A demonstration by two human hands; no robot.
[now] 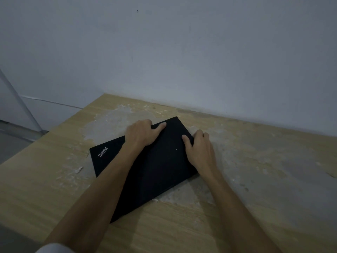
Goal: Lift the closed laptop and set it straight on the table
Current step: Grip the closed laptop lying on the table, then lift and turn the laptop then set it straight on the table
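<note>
head view, both hands grasping the skewed closed laptop point(156, 161), left hand point(141, 133) on far edge, right hand point(198, 148) on right edge

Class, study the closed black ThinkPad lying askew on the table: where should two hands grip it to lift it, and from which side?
Grip the laptop by its two far edges near the far corner, as the left hand and right hand do: thumbs on the lid, fingers curled over the edges. It is thin, flat and rigid.

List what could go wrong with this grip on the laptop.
Both the left hand and right hand hold the laptop near its far corner, so the unsupported near end might sag or slip when lifted. The table has peeling, flaky patches that could scratch or snag it if dragged.
</note>
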